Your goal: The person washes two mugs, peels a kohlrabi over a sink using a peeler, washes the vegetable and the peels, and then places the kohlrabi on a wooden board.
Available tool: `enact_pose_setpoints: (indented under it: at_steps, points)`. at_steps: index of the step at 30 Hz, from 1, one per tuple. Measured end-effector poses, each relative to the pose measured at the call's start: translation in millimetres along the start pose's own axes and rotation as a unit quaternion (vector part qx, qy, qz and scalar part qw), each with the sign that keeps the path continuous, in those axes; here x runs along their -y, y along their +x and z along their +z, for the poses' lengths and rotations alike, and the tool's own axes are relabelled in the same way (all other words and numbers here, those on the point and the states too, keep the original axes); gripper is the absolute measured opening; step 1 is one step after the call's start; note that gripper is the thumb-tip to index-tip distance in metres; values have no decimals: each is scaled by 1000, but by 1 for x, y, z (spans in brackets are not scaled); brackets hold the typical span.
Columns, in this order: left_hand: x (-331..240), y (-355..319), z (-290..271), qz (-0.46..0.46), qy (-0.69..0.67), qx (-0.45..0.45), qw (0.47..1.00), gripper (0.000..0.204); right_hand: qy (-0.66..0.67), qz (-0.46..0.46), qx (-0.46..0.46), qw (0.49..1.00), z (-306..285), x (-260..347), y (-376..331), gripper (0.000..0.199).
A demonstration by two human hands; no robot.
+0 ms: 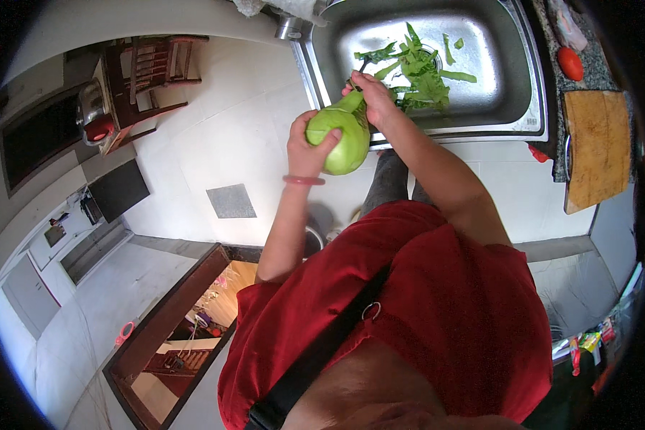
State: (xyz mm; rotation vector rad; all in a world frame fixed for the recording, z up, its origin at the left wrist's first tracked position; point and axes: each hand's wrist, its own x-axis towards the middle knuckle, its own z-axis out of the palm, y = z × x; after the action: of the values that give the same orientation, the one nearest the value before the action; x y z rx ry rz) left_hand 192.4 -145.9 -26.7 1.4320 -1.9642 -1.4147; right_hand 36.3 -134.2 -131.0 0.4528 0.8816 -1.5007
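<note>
My left hand [312,147] is closed round the wide end of a pale green gourd [350,152], held just off the sink's near left edge. At the gourd's narrow neck, my right hand [373,100] grips a small dark-handled tool [365,66] that looks like a peeler; its working end is hidden by the fingers. The gourd's skin is partly stripped. Green peel strips [426,82] lie in a heap in the steel sink [487,43], round the drain, with a few loose pieces beside it.
A wooden cutting board [598,147] and a red tomato [570,64] are on the speckled counter [552,43] right of the sink. A clear plastic bag [567,25] lies behind the tomato. Wooden chairs [150,64] stand at the far left. A faucet base [289,29] is at the sink's left corner.
</note>
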Motion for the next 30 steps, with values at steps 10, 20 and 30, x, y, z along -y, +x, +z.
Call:
enact_pose_setpoints:
  at_steps: [10, 20, 30]
  points:
    - [-46, -2, 8, 201, 341, 7, 918, 61, -21, -55, -152, 987, -2, 8, 0, 19]
    - [-54, -5, 19, 183, 401, 13, 898, 73, -170, -135, -79, 973, -23, 36, -29, 16]
    - [-47, -3, 21, 209, 396, 4, 894, 66, -300, -139, 46, 943, 2, 7, -89, 17]
